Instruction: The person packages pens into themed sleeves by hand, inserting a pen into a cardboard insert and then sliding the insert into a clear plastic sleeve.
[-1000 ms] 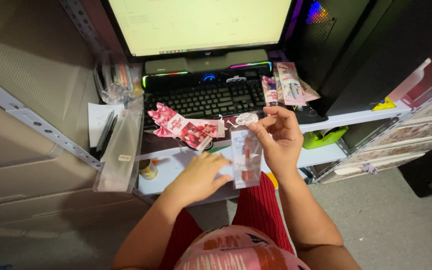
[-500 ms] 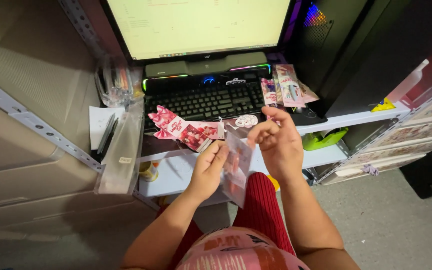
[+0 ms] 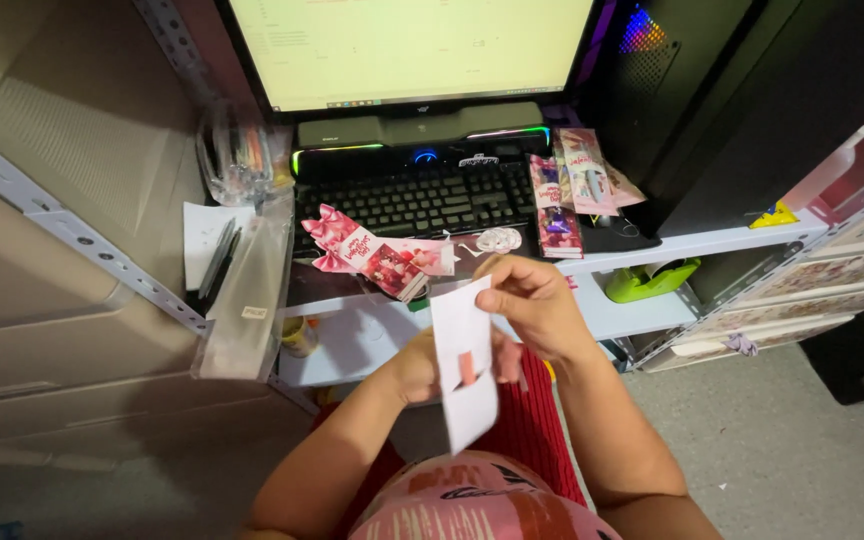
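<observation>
White packet (image 3: 464, 370) upright, top edge pinched by right hand (image 3: 532, 305) fingers (image 3: 497, 298), left hand (image 3: 422, 365) behind it, grip seemingly closed.

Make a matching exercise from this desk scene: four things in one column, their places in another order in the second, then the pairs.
Things:
1. white packet
2. keyboard
3. green tape dispenser
4. clear plastic bag

Places:
A. on the lower shelf, at the right
B. below the monitor
C. hanging off the desk's left edge
D. between the left hand and right hand

Pairs: 1-D, 2-B, 3-A, 4-C
</observation>
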